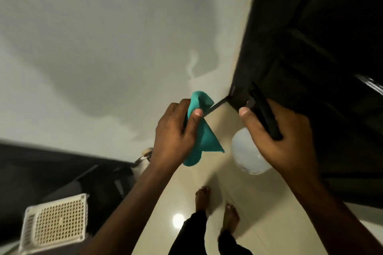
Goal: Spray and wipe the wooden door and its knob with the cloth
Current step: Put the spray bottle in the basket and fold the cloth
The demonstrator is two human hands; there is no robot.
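The dark wooden door (pixel 323 33) fills the right side, with a shiny metal part (pixel 371 86) at its far right edge, perhaps the knob. My right hand (pixel 284 136) grips a spray bottle by its black head (pixel 263 112); the translucent white tank (pixel 246 155) hangs below my palm, close to the door's edge. My left hand (pixel 174 132) holds a teal cloth (pixel 204 130), bunched at the thumb with a corner hanging down. A thin black piece runs from the cloth to the door's edge. The two hands are side by side, apart.
A pale wall (pixel 116 43) with my shadow lies left of the door. Below are cream glossy floor tiles (pixel 180 196) and my bare feet (pixel 215 203). A white perforated basket (pixel 56 223) sits lower left beside dark furniture (pixel 41 170).
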